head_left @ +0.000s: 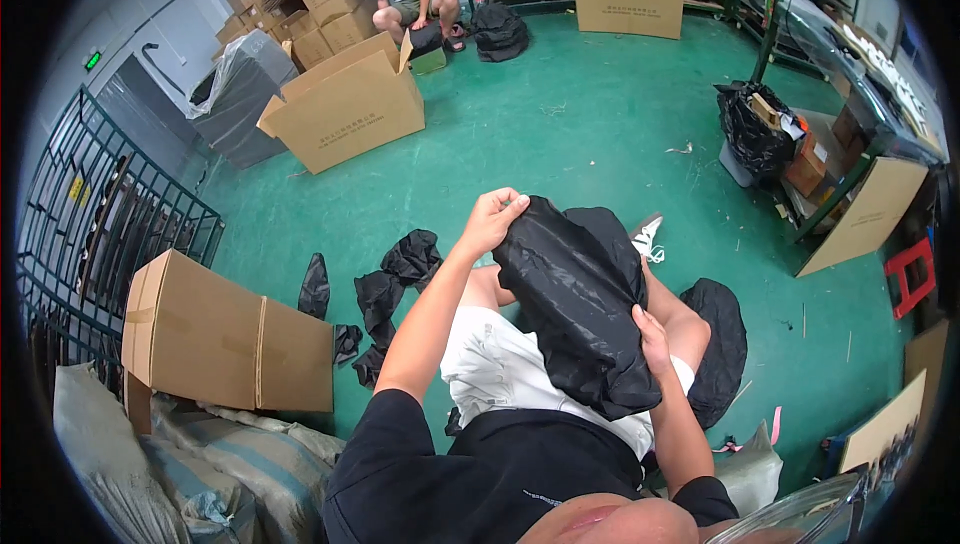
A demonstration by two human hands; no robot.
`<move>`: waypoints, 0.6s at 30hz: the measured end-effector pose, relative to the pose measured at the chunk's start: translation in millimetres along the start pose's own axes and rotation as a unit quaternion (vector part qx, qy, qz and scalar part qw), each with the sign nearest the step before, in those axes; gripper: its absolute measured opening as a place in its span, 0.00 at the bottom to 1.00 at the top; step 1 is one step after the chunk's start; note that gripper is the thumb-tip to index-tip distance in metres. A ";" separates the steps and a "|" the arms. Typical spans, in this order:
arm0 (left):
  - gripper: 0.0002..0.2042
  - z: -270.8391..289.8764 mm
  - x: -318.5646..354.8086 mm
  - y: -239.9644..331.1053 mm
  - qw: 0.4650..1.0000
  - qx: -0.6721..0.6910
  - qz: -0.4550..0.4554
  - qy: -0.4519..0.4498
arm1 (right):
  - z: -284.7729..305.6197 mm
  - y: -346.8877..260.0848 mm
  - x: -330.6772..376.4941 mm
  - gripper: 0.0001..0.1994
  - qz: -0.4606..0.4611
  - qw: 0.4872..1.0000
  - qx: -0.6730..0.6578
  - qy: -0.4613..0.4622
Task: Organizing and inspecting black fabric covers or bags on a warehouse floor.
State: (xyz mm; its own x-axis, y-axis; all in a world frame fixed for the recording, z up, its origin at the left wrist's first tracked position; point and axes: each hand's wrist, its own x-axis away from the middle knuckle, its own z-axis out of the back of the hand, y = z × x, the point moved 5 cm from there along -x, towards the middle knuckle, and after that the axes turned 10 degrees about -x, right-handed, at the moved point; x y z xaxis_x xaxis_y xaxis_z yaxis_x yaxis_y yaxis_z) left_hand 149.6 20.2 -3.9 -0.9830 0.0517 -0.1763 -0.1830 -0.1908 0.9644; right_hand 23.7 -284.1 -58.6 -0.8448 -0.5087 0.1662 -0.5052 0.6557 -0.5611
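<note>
Black plastic bag (575, 304) over the lap; left fingers (497, 210) pinching its top, right fingers (650, 336) gripping its side

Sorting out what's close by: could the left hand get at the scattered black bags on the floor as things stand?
Probably not at once: the left hand is gripping the black bag on the lap; the scattered black bags lie unobstructed beside the left knee.

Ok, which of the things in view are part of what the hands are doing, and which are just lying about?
In hand:
- black plastic bag, over the lap
- left hand, gripping its top edge
- right hand, pressed to its lower side

Lying about:
- loose black bags on the green floor
- closed cardboard box, person's left
- open cardboard box, farther off
- red stool
</note>
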 end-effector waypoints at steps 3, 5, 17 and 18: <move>0.11 4.1 3.6 -18.3 1.000 -0.006 -0.011 0.013 | 11.5 2.0 0.5 0.20 -0.003 1.000 -0.003 0.011; 0.13 5.2 17.2 -38.7 0.994 0.029 0.089 0.054 | 11.1 -3.0 3.8 0.20 0.007 0.999 -0.040 -0.003; 0.15 -163.8 202.4 -165.5 0.943 0.118 0.286 -0.118 | 2.1 13.1 9.2 0.20 0.016 0.999 -0.047 0.005; 0.16 -169.5 199.5 -162.1 0.924 0.157 0.330 -0.111 | 9.2 13.5 8.3 0.20 0.025 0.998 -0.054 0.007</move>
State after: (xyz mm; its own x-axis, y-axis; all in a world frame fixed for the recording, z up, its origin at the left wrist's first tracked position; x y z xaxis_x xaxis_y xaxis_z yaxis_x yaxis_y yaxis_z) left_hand -19.6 -104.7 -228.8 -0.8451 0.2316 0.4818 0.5032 0.0407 0.8632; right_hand 11.6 -284.6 -72.3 -0.8716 -0.4662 0.1516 -0.4773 0.7366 -0.4792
